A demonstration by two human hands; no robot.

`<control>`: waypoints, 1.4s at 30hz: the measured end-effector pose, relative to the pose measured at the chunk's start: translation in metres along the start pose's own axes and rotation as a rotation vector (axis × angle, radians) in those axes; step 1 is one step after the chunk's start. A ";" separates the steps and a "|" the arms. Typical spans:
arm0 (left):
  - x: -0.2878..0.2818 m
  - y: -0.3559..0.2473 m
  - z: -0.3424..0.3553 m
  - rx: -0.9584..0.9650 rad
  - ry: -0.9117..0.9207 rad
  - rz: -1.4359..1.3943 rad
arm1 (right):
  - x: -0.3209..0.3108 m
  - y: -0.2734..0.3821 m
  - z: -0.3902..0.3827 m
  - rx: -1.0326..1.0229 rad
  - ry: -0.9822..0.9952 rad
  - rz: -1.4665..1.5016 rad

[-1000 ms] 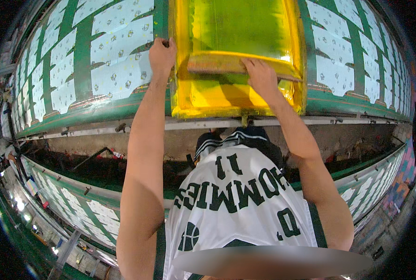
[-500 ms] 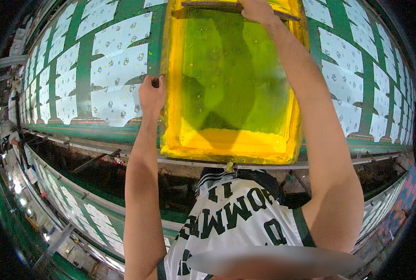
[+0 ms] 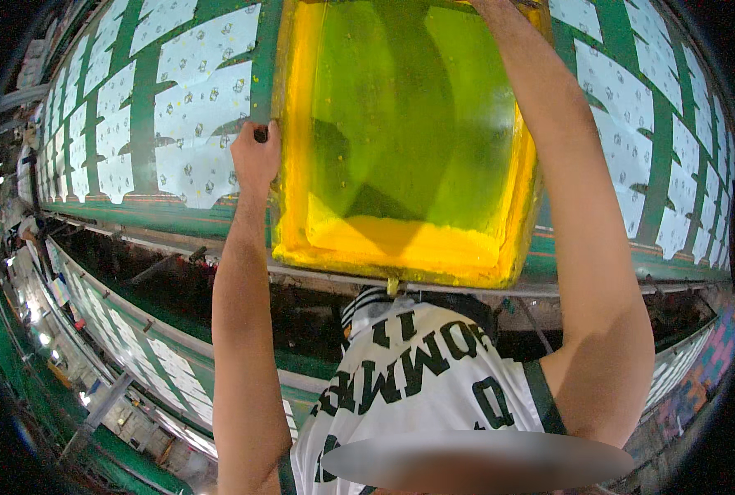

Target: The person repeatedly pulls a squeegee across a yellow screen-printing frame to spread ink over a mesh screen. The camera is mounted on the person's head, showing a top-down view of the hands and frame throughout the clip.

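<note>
A screen-printing frame (image 3: 297, 198) with thick yellow ink on its rim lies in front of me. Its mesh (image 3: 384, 124) looks green-yellow, with shadows across it and a band of yellow ink (image 3: 408, 239) along the near end. My left hand (image 3: 256, 153) is at the frame's left edge, fingers curled and thumb against the side. My right forearm (image 3: 549, 99) reaches over the frame's right side to the far end. The right hand is cut off by the top edge, so its fingers are hidden.
White printed fabric pieces (image 3: 202, 99) lie in rows on the green table (image 3: 144, 132), with more pieces (image 3: 619, 124) to the right. The table's near edge rail (image 3: 186, 243) runs before my body. Another table with pale pieces (image 3: 169, 371) stands behind me.
My right hand, which held a dark squeegee bar at the far end of the frame, has moved farther away out of view with it. The left hand stays at the frame's edge. The view shifts slightly.
</note>
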State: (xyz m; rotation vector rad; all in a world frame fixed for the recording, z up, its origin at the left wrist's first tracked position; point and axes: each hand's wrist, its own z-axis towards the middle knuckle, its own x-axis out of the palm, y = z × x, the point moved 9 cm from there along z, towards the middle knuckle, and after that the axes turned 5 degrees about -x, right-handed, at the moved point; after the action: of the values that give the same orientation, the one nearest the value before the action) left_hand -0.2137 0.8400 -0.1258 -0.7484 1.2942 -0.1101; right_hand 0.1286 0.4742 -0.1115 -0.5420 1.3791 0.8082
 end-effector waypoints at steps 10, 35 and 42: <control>0.000 0.007 -0.002 0.002 0.041 -0.013 | 0.013 0.218 -0.158 0.234 0.203 0.083; 0.003 0.014 -0.003 0.145 0.005 0.049 | -0.006 0.466 -0.320 0.336 0.199 0.234; 0.012 0.021 0.002 0.124 0.056 0.024 | -0.004 0.451 -0.358 0.381 0.282 0.677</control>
State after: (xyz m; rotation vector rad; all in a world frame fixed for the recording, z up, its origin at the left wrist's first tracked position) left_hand -0.2152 0.8514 -0.1468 -0.6279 1.3366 -0.1913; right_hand -0.4471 0.4859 -0.1044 0.1356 1.9655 0.9890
